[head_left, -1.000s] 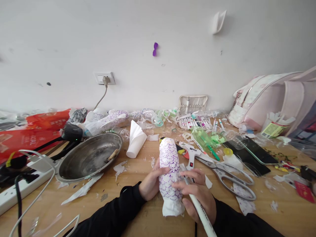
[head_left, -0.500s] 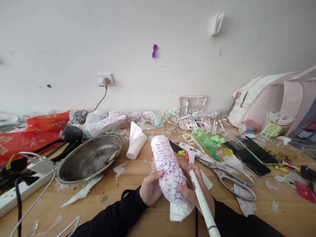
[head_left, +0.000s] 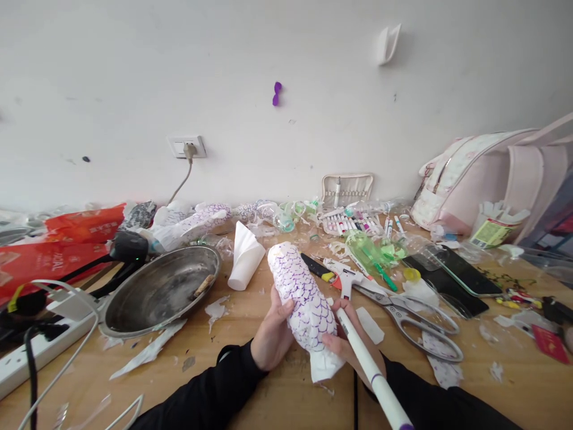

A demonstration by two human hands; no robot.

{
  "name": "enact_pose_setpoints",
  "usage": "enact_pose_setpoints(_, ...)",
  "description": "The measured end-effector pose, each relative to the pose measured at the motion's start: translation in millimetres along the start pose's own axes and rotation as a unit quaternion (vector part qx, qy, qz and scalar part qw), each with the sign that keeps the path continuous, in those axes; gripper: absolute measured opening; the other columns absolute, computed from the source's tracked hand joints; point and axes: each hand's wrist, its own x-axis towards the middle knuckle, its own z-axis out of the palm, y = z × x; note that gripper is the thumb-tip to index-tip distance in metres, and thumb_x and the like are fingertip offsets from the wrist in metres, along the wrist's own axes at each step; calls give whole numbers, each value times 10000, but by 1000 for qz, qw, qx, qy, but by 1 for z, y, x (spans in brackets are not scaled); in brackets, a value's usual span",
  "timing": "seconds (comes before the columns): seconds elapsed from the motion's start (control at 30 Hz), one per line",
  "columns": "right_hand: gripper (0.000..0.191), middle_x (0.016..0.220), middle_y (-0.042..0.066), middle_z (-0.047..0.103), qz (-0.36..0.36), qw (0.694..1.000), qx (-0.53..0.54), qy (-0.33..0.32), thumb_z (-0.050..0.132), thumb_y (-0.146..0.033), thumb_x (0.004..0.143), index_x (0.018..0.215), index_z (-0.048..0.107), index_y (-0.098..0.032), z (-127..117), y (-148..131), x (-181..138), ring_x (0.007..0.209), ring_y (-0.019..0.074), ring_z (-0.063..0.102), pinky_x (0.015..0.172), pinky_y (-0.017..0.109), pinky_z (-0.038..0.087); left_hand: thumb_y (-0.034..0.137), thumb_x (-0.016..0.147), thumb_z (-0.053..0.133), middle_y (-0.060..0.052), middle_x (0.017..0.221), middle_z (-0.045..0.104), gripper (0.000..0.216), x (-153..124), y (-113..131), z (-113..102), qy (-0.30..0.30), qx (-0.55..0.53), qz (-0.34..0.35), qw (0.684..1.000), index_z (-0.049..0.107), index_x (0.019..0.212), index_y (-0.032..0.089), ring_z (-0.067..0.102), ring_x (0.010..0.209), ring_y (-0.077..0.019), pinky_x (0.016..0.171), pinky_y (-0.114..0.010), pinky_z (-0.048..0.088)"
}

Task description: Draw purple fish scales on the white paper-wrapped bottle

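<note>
My left hand (head_left: 274, 334) is closed round the left side of a white paper-wrapped, bottle-shaped form (head_left: 304, 298) covered in purple scale lines. The form tilts above the table, its plain, crumpled end towards me. Long and white with purple bands, a marker (head_left: 369, 361) lies in the grip of my right hand (head_left: 353, 340). That hand's thumb also presses on the form's lower right side, and some fingers are hidden behind it. A rolled white paper (head_left: 247, 257) stands left of the form. Just beyond my right hand lie a white glue gun (head_left: 344, 276) and large scissors (head_left: 407, 313).
A metal basin (head_left: 161, 292) and a power strip (head_left: 27, 358) sit at left. Along the wall are other scale-patterned forms (head_left: 201, 218), markers (head_left: 351, 223) and green plastic pieces (head_left: 369, 248). Phones (head_left: 465, 272) and a pink backpack (head_left: 474, 179) are at right.
The form has tilted a little, its far end shifting left and its near end moving up and right. The marker has swung slightly down and to the right. Both hands keep their hold.
</note>
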Motion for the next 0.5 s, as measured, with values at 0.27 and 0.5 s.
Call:
enact_pose_setpoints(0.27,446,1141,55,571,-19,991,-19,129,714,-326,669,925,352,-279,6,-15,3,841,195,643,679,320,566,305,810,575,-34,1174,469,275,1,0,-12,60,330,244,910,506,1073,263,416,1118,-212,955,-332,319)
enact_pose_setpoints(0.5,486,1305,94,452,-50,977,-64,199,730,-241,630,923,342,-268,6,-15,3,1129,252,532,897,398,482,291,834,540,-2,791,475,101,-7,-1,-10,-48,508,271,816,527,791,201,460,785,-153,751,-286,359)
